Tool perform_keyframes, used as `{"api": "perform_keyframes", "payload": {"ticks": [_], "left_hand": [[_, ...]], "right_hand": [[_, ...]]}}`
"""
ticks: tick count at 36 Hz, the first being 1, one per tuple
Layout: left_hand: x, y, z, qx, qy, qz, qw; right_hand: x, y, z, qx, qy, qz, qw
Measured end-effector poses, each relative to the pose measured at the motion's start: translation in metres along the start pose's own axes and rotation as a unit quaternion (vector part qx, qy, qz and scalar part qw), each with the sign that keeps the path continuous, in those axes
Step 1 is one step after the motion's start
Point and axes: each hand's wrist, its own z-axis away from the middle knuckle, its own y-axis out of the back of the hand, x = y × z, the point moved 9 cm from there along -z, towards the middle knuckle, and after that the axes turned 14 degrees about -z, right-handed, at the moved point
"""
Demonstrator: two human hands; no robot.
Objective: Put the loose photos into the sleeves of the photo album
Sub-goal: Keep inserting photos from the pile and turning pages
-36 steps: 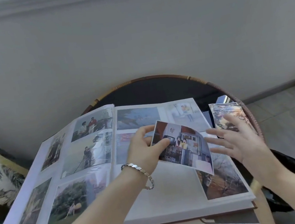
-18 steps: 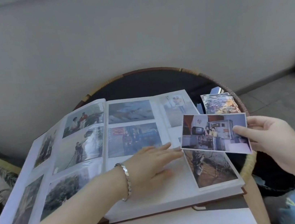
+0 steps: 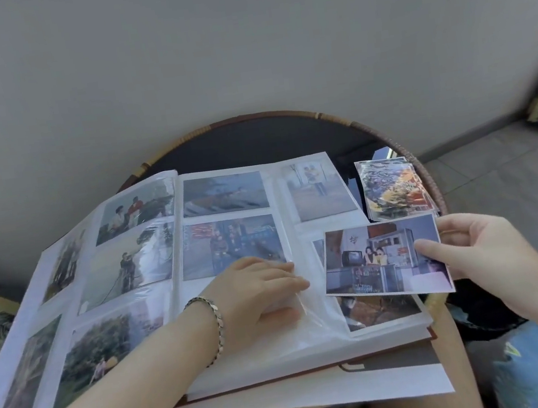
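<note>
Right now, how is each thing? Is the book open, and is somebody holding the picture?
photo album: open, on the round table.
loose photo: not in a sleeve, held over the right page.
right hand: fingers and thumb pinching the loose photo.
left hand: flat, pressing on the empty sleeve.
photo stack: lying beside the album, untouched.
</note>
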Motion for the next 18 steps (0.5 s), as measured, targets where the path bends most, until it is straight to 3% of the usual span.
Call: {"api": "perform_keyframes", "payload": {"ticks": [5,14,18], "left_hand": [[0.002,0.003,0.001,0.028,-0.007,0.003,1.0],[0.006,0.013,-0.002,0.029,0.001,-0.023,0.999],[-0.006,0.018,0.004,0.015,0.069,-0.031,0.997]], "right_hand": [[0.002,-0.022,0.011,-0.04,0.002,0.045,0.998],[0.015,-0.037,0.013,-0.085,-0.081,0.068,0.991],[0.019,-0.053,0.01,-0.12,-0.11,0.066,0.985]]}}
